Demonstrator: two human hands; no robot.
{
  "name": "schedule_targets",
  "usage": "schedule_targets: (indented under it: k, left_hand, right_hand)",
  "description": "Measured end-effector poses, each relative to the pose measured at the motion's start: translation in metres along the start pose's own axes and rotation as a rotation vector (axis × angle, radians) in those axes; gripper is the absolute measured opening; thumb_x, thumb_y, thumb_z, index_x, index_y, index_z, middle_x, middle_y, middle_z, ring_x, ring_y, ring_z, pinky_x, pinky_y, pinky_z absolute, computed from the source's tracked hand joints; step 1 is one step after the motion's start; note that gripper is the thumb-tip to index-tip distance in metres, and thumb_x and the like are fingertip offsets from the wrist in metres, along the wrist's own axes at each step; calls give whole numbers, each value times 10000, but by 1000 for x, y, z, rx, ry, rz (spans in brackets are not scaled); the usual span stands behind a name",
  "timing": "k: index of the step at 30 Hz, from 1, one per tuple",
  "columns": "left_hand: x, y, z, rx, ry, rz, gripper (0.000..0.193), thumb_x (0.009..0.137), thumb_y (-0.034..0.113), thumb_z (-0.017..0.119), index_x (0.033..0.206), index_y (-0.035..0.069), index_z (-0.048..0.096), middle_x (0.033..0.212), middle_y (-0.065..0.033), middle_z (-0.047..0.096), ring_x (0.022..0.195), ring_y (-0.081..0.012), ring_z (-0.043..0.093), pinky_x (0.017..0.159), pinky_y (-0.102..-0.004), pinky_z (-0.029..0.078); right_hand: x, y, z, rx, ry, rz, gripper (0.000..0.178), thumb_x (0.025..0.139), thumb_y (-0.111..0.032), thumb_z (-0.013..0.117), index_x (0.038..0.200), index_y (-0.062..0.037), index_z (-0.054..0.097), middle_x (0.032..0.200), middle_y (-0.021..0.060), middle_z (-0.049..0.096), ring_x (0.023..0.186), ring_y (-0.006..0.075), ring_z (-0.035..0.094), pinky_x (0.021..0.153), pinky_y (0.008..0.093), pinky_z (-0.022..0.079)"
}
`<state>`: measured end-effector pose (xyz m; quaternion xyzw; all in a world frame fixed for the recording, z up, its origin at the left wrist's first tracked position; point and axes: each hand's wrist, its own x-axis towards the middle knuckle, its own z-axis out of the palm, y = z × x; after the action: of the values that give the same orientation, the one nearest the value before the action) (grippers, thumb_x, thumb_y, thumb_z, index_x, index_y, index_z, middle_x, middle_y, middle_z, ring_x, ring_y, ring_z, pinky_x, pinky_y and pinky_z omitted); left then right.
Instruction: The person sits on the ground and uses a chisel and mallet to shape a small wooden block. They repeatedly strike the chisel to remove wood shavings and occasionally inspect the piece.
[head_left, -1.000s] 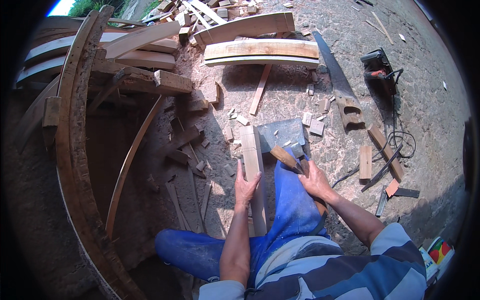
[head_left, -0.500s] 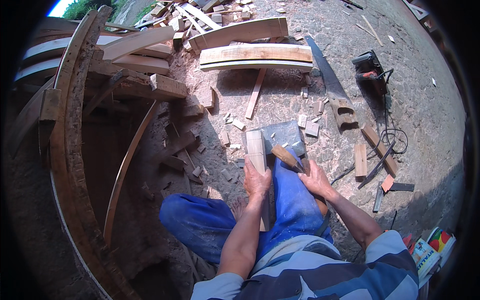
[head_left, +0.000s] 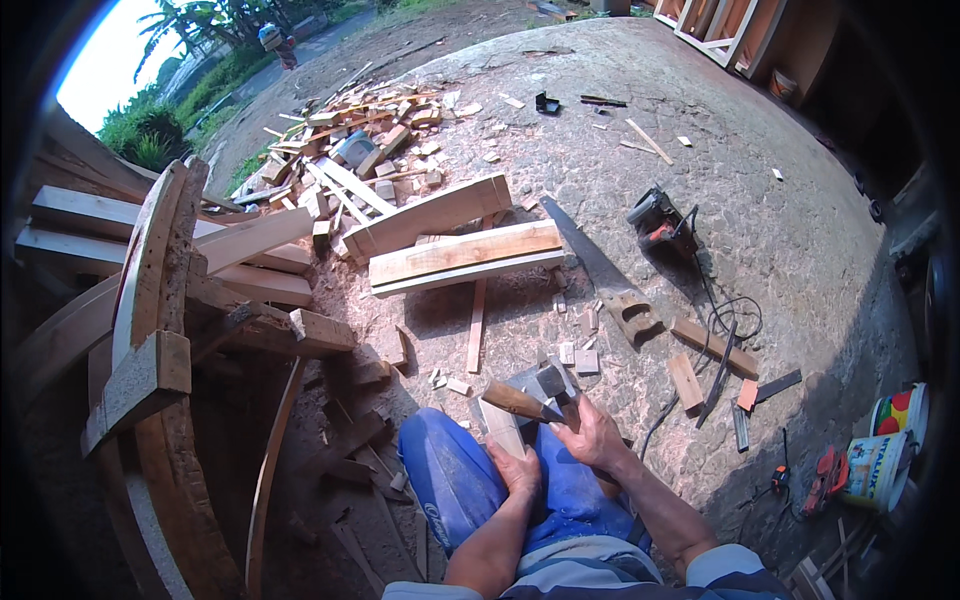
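Observation:
My left hand (head_left: 515, 470) is closed round a pale, squared piece of wood (head_left: 501, 426), which it holds over my lap between my blue-trousered knees. In my right hand (head_left: 592, 436) is a tool with a rounded wooden handle (head_left: 515, 400) and a dark metal part (head_left: 553, 382); its exact kind is hard to make out. The fingers grip it by the metal end, so the handle points left across the top of the wood. Beyond my hands lies a grey slab (head_left: 525, 376), partly hidden by the tool and the wood.
Ahead lie curved planks (head_left: 470, 258), a handsaw (head_left: 605, 275) and a corded power tool (head_left: 660, 225). Offcuts (head_left: 685, 382) and a try square (head_left: 742, 425) are at right, near a paint bucket (head_left: 875, 470). Large curved timbers (head_left: 160, 400) stand at left; a scrap heap (head_left: 370, 150) is farther off.
The view has tilted upward, showing more ground ahead. My right hand has brought the tool up and left, its handle now across the wood's end. My left knee has come inward.

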<state>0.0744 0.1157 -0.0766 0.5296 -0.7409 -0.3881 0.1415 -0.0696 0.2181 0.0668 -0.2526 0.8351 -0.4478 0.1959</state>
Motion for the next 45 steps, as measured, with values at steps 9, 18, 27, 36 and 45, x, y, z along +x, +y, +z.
schedule_targets:
  k: [9, 18, 27, 36, 45]
  left_hand:
    - [7, 4, -21, 123, -12, 50, 1006, 749, 263, 836, 1538, -38, 289, 1438, -322, 434, 1346, -473, 428, 1163, -500, 374]
    - [37, 89, -87, -955, -271, 121, 470, 1096, 379, 521, 1384, 8, 509, 1140, -127, 674, 948, -182, 681, 861, -341, 551]
    - [62, 160, -118, -1170, -546, 442, 376, 1044, 141, 637, 1377, 54, 482, 1171, -111, 661, 1001, -199, 695, 896, -361, 574]
    - [117, 220, -140, -1070, -475, 615, 232, 971, 92, 736, 1148, 81, 587, 788, -25, 641, 645, -114, 637, 597, -279, 542]
    - [98, 207, -133, -670, -527, 632, 414, 855, 18, 759, 1212, 77, 559, 984, 3, 586, 903, -101, 591, 810, -258, 502]
  right_hand:
    - [-1, -46, 13, 41, -10, 85, 480, 856, -357, 784, 1126, -16, 581, 888, 215, 721, 882, 422, 730, 782, 483, 573]
    - [-34, -35, 20, 16, 11, 110, 515, 865, -414, 749, 1161, -36, 562, 947, 246, 734, 957, 475, 715, 849, 544, 571]
    - [-56, -41, 9, 104, 64, -30, 508, 891, -341, 775, 1214, -11, 564, 1028, 253, 722, 903, 421, 738, 799, 486, 584]
    - [-123, -49, -14, 436, 47, 160, 423, 902, -188, 788, 1186, 0, 536, 824, 36, 580, 585, 109, 575, 524, 277, 493]
    - [-131, -43, -16, 508, 127, 135, 352, 940, -159, 761, 1166, -25, 526, 717, -8, 546, 555, 88, 556, 505, 264, 465]
